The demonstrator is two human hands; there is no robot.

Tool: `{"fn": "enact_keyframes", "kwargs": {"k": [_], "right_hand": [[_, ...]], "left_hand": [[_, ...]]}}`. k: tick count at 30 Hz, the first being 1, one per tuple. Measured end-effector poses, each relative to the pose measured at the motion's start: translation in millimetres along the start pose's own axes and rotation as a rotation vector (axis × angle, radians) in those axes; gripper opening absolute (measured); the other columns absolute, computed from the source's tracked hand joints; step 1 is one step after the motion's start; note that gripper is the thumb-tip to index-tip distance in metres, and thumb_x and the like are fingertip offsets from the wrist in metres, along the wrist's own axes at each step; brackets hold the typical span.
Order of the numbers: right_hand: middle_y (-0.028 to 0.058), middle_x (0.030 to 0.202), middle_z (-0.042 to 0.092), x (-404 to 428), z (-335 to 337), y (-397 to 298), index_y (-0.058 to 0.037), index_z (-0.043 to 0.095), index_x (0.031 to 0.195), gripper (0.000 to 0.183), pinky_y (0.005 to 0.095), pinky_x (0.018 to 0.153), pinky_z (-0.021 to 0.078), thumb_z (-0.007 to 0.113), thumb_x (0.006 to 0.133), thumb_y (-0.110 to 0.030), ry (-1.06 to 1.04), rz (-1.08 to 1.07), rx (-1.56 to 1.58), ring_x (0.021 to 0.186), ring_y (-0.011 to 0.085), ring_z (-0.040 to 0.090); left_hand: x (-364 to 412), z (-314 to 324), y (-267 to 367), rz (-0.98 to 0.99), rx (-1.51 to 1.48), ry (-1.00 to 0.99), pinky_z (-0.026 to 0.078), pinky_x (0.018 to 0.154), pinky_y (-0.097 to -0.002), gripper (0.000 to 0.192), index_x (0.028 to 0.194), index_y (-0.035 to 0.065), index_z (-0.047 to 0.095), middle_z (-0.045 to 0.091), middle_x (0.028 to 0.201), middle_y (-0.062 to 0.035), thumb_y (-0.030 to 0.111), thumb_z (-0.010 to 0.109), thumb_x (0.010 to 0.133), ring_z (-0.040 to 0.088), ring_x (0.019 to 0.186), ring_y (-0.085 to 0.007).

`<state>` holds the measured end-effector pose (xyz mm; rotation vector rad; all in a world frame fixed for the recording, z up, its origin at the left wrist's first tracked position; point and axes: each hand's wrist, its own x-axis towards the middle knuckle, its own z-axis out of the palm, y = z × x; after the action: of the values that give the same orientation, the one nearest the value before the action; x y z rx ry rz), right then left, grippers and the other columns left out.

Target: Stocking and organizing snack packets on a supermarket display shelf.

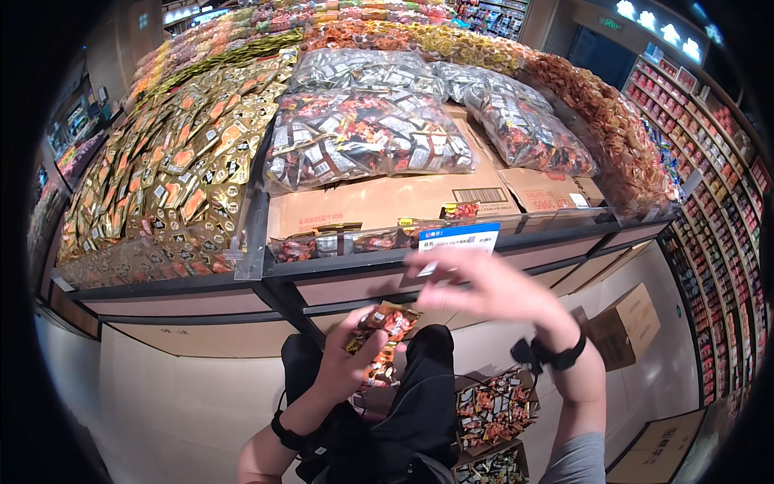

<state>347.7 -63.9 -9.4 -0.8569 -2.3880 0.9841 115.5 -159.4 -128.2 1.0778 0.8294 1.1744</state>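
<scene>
My left hand [346, 363] grips several small red-and-black snack packets [392, 323] over my lap, between my knees. My right hand [487, 287] is raised in front of the shelf edge, blurred, with its fingers apart and nothing seen in them. Just behind its fingers, a white-and-blue price sign [459, 231] is partly covered by the hand. Similar packets [375, 242] stand in a row behind the clear plastic front strip of the display bin. Flattened cardboard [387, 202] lines that bin, and large clear bags of packets [369, 136] lie on it.
Gold packets [181, 157] fill the bin at left; orange-red ones [604, 121] are heaped at right. An opened carton of packets [496, 408] stands on the floor by my right knee. Another cardboard box [626, 327] sits beyond it. Stocked shelves [719, 242] rise at far right.
</scene>
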Motion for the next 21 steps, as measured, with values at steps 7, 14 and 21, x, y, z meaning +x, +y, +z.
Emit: {"fn": "enact_keyframes", "kwargs": {"k": [7,14,21], "right_hand": [[0.0147,0.095,0.074,-19.2,16.6,-2.2,0.0011,0.069,0.114,0.026,0.0345,0.078,0.0569,0.072,0.089,-0.007,0.147,0.037,-0.046,0.089,0.0211,0.074],[0.0176,0.092,0.073,-2.0,-114.5,39.8,-0.0023,0.072,0.107,0.021,0.0365,0.075,0.0554,0.071,0.086,-0.006,0.665,-0.03,-0.557,0.084,0.0311,0.072],[0.0089,0.086,0.076,34.5,-140.9,111.7,0.002,0.073,0.105,0.019,0.0304,0.074,0.0533,0.069,0.091,-0.011,0.001,0.355,-0.398,0.079,0.014,0.071]], "left_hand": [[21.1,28.6,5.1,0.122,0.084,-0.117,0.054,0.09,-0.0311,0.049,0.138,-0.0014,0.041,0.065,0.117,-0.0121,0.005,0.063,0.095,0.065,0.108,-0.0174],[26.6,24.2,6.9,-0.117,-0.308,-0.039,0.051,0.102,-0.0387,0.073,0.138,-0.0004,0.041,0.054,0.136,-0.0196,-0.014,0.062,0.069,0.052,0.13,-0.0271],[29.3,27.2,9.8,-0.139,-0.392,-0.022,0.051,0.102,-0.0409,0.074,0.135,0.0016,0.042,0.052,0.136,-0.0223,-0.017,0.05,0.064,0.055,0.124,-0.0307]]}}
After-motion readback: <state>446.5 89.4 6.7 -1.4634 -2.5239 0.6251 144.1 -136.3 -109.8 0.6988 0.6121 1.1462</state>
